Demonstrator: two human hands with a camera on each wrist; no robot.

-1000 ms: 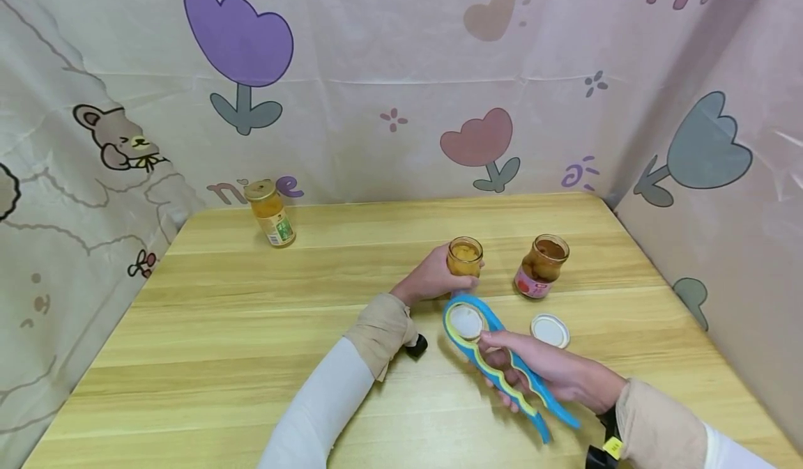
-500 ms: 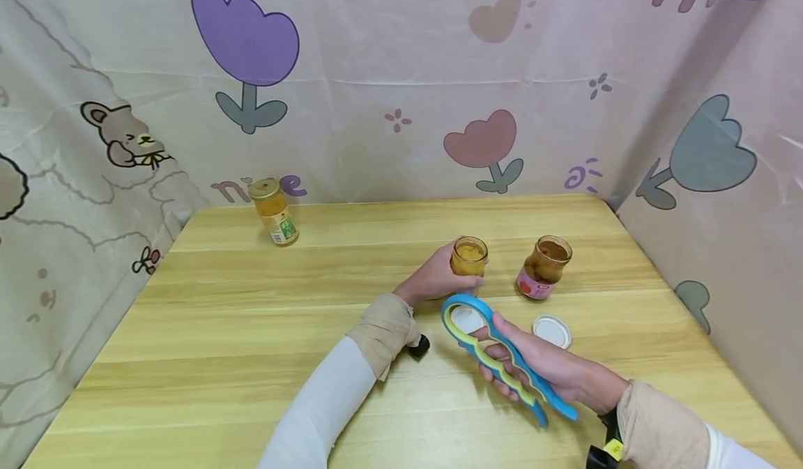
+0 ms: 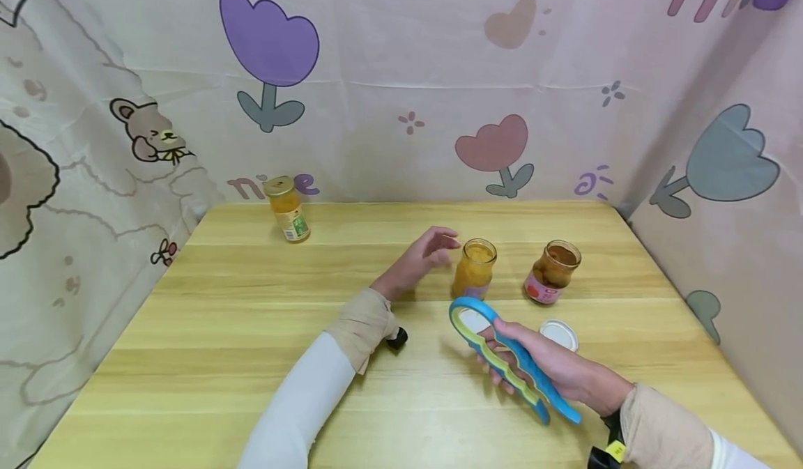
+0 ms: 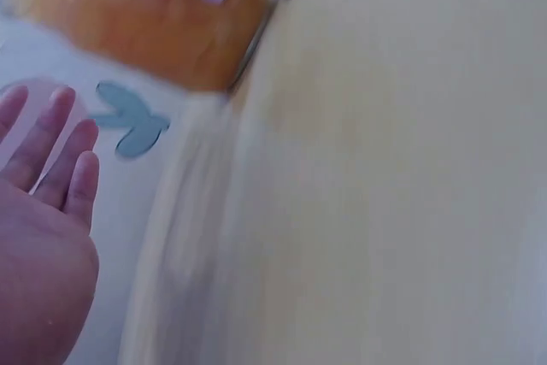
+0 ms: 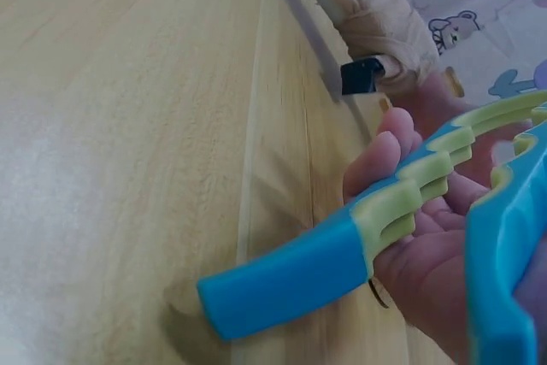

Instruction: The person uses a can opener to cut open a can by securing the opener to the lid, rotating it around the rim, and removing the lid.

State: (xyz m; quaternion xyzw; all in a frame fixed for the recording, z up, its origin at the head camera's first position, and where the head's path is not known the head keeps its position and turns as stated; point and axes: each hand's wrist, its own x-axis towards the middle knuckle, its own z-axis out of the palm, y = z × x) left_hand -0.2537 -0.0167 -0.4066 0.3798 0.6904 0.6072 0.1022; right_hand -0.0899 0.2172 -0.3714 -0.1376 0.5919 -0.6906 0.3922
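In the head view my left hand (image 3: 422,258) is just left of an uncapped jar of yellow-orange fruit (image 3: 473,270), its fingers loosely bent and holding nothing. The left wrist view has the blurred jar (image 4: 145,23) at the top, apart from the fingers (image 4: 81,185). My right hand (image 3: 552,361) grips a blue and yellow-green jar opener (image 3: 523,361) with wavy inner edges; in the right wrist view the fingers curl round one arm of this opener (image 5: 291,279). A white lid (image 3: 473,320) shows through the opener's loop, partly covered by it.
Right of the yellow jar stands a second uncapped jar (image 3: 552,274) with dark contents and a pink label. Another white lid (image 3: 558,334) lies in front of it. A capped jar (image 3: 287,210) is at the back left of the wooden table (image 3: 207,357), before a printed curtain (image 3: 376,51).
My left hand has let go of the yellow fruit jar and moved off to its left. The right hand keeps its grip on the jar opener. The head view has shifted slightly.
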